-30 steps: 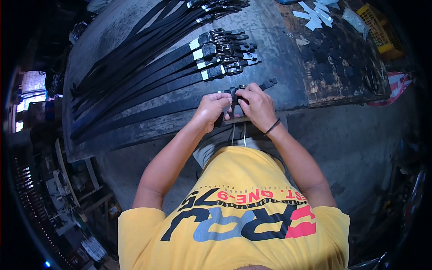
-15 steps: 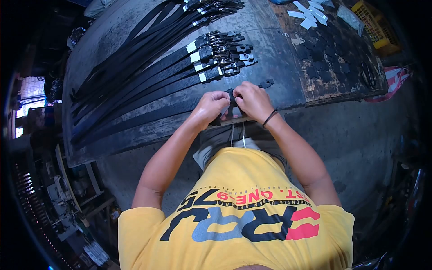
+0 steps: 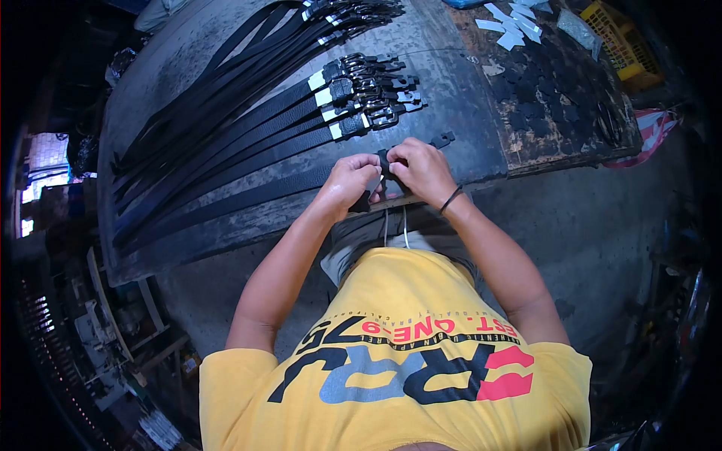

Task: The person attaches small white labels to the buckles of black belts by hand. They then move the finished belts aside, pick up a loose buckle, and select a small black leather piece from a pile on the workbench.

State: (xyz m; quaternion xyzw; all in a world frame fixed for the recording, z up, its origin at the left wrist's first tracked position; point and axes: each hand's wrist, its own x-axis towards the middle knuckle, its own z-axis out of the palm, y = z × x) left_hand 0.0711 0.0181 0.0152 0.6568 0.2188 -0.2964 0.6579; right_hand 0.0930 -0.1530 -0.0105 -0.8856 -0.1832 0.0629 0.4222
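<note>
A black belt (image 3: 263, 189) runs along the front of the table to my hands, and a dark hooked tip (image 3: 442, 140) sticks out beyond them. My left hand (image 3: 352, 180) is closed on the belt near this end, its fingertips pinched together. Right beside it, my right hand (image 3: 417, 171) pinches a small black piece on the same belt, thumb and fingers pressed together. Just what lies between the fingertips is mostly hidden. Behind my hands lies a row of belts with metal buckles (image 3: 383, 114) and white tags (image 3: 323, 97).
More black belts (image 3: 248, 56) are bunched at the back of the dark table (image 3: 466, 113). On the worn wooden board (image 3: 541, 143) at right lie black cut pieces (image 3: 538, 86) and white strips (image 3: 511, 26). A yellow crate (image 3: 620, 49) stands beyond.
Both hands stay at the same spot on the belt, with only slight finger movement. The whole view has shifted a little.
</note>
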